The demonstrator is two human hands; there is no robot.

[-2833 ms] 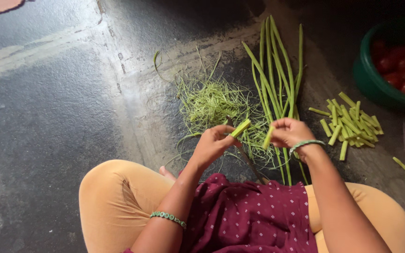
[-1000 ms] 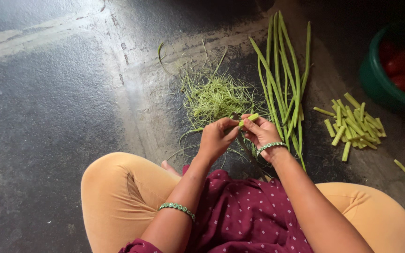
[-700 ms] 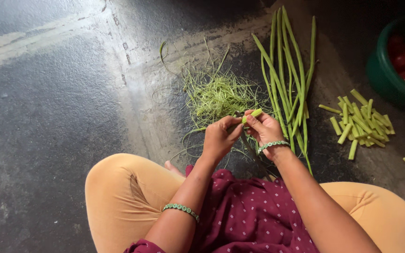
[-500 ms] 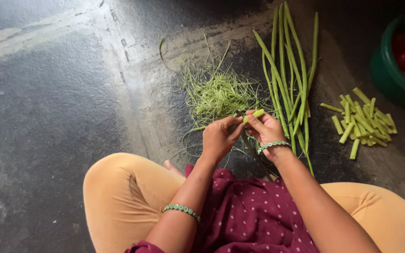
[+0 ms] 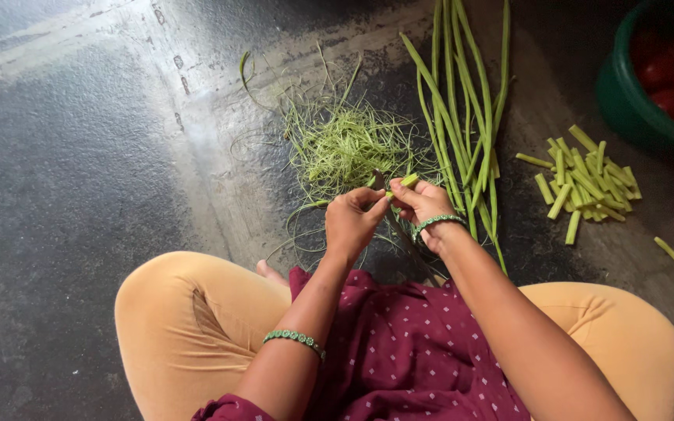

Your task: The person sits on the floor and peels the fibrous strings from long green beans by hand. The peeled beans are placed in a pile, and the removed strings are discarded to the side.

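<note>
At the far left of the frame lies dark stone floor [image 5: 64,195], crossed by a pale worn band toward the upper left. At lower left a knee in orange-tan trousers [image 5: 189,312] marks where the person sits cross-legged, a maroon dotted top filling the bottom centre.

Just above centre is a loose heap of thin green peeled strings [image 5: 345,144]. Below it the left hand [image 5: 352,222] is curled, its thumb and forefinger pinched close at the near end of a short green stalk piece [image 5: 409,180]; a beaded green bangle [image 5: 294,338] sits further down that forearm. The right hand [image 5: 423,209], wearing a green bracelet at the wrist, is closed around the same piece, whose cut tip pokes out above the fingers. A thin dark blade-like edge rises between the two hands, but I cannot tell what it is or which hand has it.

Against the earlier views the hands have drawn together from their spread position a few seconds back, and over the last second they have hardly moved; the piece stays between them, so the fine work on it seems to be in progress.

Right of the hands lie long uncut green stalks [image 5: 462,101], running up to the top edge. Further right is a pile of cut stalk pieces [image 5: 587,175], with one stray piece beyond. In the upper right corner stands a green basin [image 5: 626,101] of red tomatoes.
</note>
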